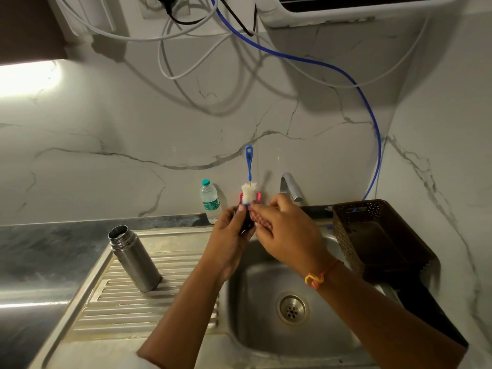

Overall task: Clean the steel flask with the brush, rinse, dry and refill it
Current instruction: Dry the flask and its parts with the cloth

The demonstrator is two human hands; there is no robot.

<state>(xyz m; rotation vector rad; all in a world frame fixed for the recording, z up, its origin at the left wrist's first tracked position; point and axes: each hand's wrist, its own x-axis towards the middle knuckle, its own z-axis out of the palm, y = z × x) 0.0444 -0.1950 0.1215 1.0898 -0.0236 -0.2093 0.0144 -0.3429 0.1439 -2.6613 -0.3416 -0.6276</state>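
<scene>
The steel flask [134,259] stands open and capless on the ribbed drainboard [119,307], left of my hands. Above the back of the sink, my left hand [229,235] grips a small dark object [246,223], apparently the flask's cap. My right hand [287,230] presses a pink textured scrub pad [262,218] against it. The bottle brush [249,166], with a blue handle and white bristles, stands upright just behind my fingers beside something red. Its lower end is hidden, and I cannot tell whether a hand holds it.
The steel sink basin [261,334] with its drain [292,308] lies below my hands, and the tap [290,186] is behind them with no water visible. A brown perforated basket [372,235] sits right of the sink. A small plastic water bottle [210,201] stands by the wall.
</scene>
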